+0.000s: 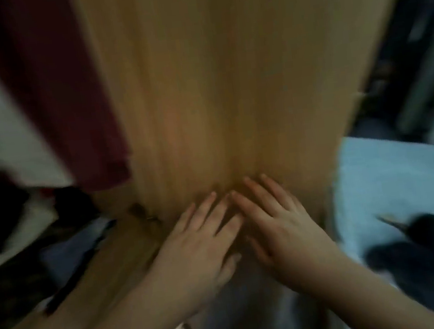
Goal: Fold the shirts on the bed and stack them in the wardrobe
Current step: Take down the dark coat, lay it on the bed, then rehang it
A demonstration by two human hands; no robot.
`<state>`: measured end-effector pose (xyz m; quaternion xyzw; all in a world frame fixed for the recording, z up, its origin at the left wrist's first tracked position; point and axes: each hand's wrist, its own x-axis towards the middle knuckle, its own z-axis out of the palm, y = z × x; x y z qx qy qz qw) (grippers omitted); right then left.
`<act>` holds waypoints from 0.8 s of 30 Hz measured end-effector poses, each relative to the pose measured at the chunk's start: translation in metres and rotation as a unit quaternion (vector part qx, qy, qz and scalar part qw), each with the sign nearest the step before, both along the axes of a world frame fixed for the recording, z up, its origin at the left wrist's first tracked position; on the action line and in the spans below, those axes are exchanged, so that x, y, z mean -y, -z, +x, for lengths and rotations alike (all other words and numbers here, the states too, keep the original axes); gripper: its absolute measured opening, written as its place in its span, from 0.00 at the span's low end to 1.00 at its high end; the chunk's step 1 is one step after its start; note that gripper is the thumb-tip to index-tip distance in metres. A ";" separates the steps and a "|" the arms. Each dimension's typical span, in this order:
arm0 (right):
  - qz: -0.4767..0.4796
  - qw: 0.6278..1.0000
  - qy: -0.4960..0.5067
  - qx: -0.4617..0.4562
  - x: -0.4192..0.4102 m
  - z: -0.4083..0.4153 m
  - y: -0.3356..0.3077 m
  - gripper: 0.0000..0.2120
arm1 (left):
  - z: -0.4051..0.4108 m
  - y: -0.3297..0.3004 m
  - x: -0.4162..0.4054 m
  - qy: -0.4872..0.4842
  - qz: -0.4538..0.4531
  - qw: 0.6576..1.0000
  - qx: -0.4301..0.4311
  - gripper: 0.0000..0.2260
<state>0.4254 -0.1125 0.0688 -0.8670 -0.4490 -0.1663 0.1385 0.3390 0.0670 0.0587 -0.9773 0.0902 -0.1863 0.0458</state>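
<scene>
Pressing both flat, empty hands, left hand (193,247) and right hand (282,227), on the wardrobe door (213,82), you are risking trapping hanging clothes (43,90) inside.

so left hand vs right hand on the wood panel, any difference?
The left hand sits lower on the wooden panel; the right hand reaches higher. The left hand's fingers angle up-right, the right hand's up-left, tips meeting. Both lie flat and straight-fingered, holding nothing.
</scene>
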 end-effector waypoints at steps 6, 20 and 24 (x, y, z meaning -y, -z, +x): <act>0.026 0.975 0.219 -0.037 0.185 -0.019 0.033 0.33 | 0.063 0.023 0.173 0.254 -0.003 0.966 -0.041 0.28; -0.035 0.930 0.347 -0.113 0.520 0.046 0.102 0.35 | 0.184 0.088 0.485 0.276 0.003 0.949 -0.151 0.31; -0.042 0.928 0.339 -0.147 0.571 0.085 0.131 0.34 | 0.216 0.121 0.518 0.242 -0.022 0.953 -0.182 0.31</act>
